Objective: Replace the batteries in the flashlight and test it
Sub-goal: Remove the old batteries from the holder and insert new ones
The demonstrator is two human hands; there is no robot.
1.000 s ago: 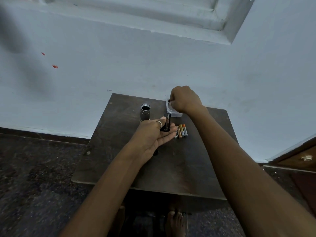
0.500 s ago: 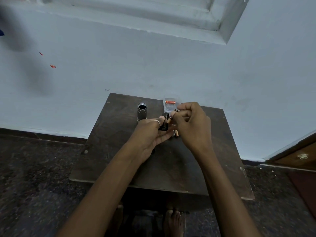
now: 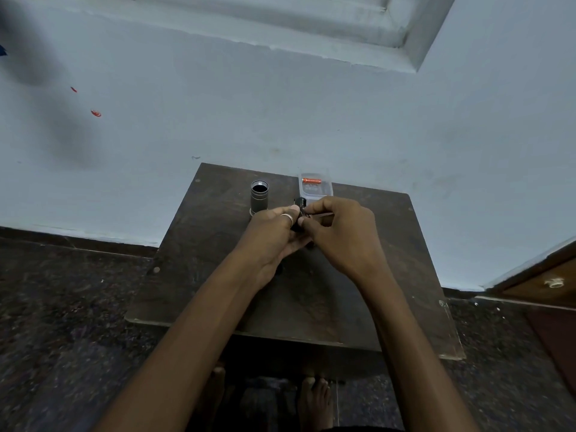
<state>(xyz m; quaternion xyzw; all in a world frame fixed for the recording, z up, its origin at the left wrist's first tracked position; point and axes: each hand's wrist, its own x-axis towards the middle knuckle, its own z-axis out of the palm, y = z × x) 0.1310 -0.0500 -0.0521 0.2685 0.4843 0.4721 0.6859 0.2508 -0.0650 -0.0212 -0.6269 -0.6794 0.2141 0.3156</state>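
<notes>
My left hand grips a black battery holder above the middle of the small dark wooden table. Pressed against the holder's side, my right hand pinches a small battery that its fingers mostly hide. The grey flashlight body stands upright with its open end up, just left of my hands. Behind them a clear plastic box holds an orange battery. A ring sits on my left thumb.
The table stands against a pale blue wall. Dark speckled floor surrounds it. A wooden drawer with a knob is at the right edge. My bare feet show under the table's front edge.
My right hand left the clear box with a battery and came back to the holder in my left hand. The loose batteries on the table are now hidden behind it.
</notes>
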